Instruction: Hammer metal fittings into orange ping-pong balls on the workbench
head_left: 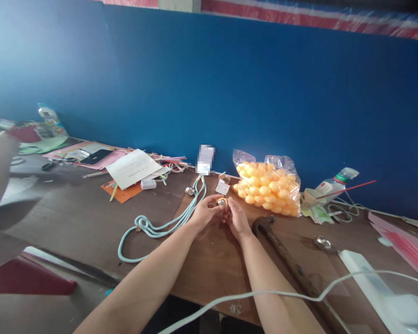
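Note:
My left hand [206, 212] is closed, its thumb and fingertips on a small round thing [222, 202] that looks silvery with an orange-yellow edge. Close against it, my right hand [237, 218] has its fingers curled at the other side of the same thing. What lies beneath the fingers is hidden. Just beyond the hands is a small white card [222, 187] on the table. To the left runs a looped light-blue cord [160, 232] attached to a blurred-out card. A clear bag of orange balls [264, 185] sits to the right.
Silvery lumps [190, 190] [322, 242] lie on both sides. At right are a dark curved stick [282, 255], a bottle [334, 184], a white power strip [365, 283] and a white cable [264, 292] crossing my right forearm. Papers [132, 168] lie left; another person's arm [0, 171] shows.

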The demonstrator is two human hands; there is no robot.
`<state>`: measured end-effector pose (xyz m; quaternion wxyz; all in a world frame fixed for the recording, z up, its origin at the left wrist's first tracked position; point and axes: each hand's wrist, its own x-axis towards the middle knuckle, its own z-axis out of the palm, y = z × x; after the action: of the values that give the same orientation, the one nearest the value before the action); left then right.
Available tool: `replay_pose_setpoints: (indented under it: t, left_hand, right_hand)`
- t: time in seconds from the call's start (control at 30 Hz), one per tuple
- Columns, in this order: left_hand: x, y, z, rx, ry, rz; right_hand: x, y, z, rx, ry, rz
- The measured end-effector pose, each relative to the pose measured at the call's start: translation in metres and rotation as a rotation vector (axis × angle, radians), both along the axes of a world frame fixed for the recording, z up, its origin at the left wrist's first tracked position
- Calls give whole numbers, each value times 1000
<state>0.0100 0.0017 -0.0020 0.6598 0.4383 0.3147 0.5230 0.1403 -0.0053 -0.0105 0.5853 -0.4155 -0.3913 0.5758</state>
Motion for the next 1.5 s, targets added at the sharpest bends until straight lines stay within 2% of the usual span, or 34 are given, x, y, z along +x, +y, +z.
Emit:
replay_pose_setpoints:
  t: [0.47, 0.77, 1.23, 1.5]
  left_hand:
    - [1, 3, -6, 9, 48, 13]
    - [1, 4, -9, -48, 27, 1]
    - [-1, 3, -6, -53, 88, 37]
    - [2, 8, -18, -52, -11, -1]
  right_hand:
    - [-2, -3, 4, -18, -37, -1]
    - [-1, 1, -2, -10, -53, 5]
    - [0, 3, -4, 11, -127, 16]
    - [-1, 1, -3, 28, -109, -7]
